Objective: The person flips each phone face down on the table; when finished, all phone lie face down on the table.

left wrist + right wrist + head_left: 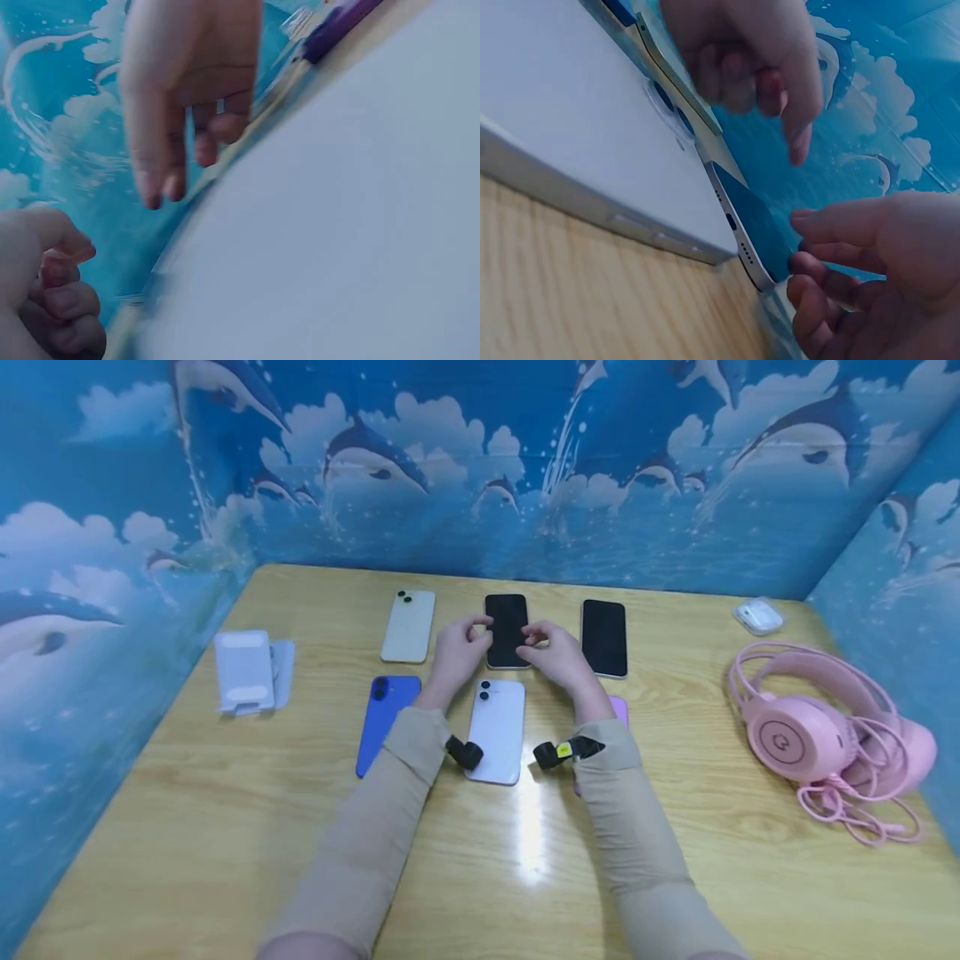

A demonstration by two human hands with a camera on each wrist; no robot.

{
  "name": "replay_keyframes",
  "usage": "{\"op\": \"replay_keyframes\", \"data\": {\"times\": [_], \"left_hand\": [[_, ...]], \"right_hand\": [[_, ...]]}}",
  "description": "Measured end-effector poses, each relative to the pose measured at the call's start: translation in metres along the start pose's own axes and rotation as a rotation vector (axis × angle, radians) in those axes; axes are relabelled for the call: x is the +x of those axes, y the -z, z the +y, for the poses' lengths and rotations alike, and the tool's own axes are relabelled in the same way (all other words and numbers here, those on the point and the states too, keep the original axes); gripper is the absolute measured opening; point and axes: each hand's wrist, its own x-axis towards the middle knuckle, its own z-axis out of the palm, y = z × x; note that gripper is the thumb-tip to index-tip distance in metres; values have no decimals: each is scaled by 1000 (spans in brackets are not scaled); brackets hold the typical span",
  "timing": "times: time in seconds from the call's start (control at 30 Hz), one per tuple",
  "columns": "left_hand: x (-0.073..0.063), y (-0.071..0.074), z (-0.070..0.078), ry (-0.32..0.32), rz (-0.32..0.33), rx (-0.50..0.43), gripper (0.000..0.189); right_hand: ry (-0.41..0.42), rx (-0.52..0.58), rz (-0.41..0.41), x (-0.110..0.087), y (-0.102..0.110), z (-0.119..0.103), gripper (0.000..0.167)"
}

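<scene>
In the head view a phone with a black screen (507, 610) lies face up in the back row. My left hand (459, 647) is at its left edge, and my right hand (557, 652) is at its right edge. The left fingers are loosely bent; the right fingers are relaxed. Neither hand visibly holds anything, and whether the fingertips touch the phone I cannot tell. Nearer to me, between the forearms, a pale white phone (498, 727) lies back up. It looms large in the right wrist view, with the black-screen phone (746, 217) beyond it.
Around them lie a cream phone (408, 627), a second black-screen phone (604, 639), a blue phone (384, 718) and a purple phone (620, 708), partly under my right sleeve. Pink headphones (795, 739) and a small clear case (759, 616) sit right, a white stand (245, 670) left.
</scene>
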Motion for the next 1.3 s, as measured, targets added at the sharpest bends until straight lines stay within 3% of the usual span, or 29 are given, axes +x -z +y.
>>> {"op": "replay_keyframes", "data": {"times": [0.13,0.27,0.37,0.6,0.87,1.13,1.3], "left_hand": [[-3,-12,-6,80,8,-3,33],[-3,-14,-7,123,30,7,42],[-3,-13,-5,153,10,32,46],[-4,-14,-4,138,-56,103,42],[-2,-18,-6,184,-69,76,44],[-1,-19,-7,191,-78,38,41],[-1,-20,-5,205,-62,-19,36]], "right_hand": [[-43,-49,-46,1,1,-1,46],[-86,-86,-49,1,4,1,53],[-95,-104,-58,2,5,1,53],[-107,-177,-71,3,0,-1,50],[-233,159,-20,4,0,2,45],[-129,431,27,3,5,-3,41],[-62,481,-3,3,1,-5,41]]}}
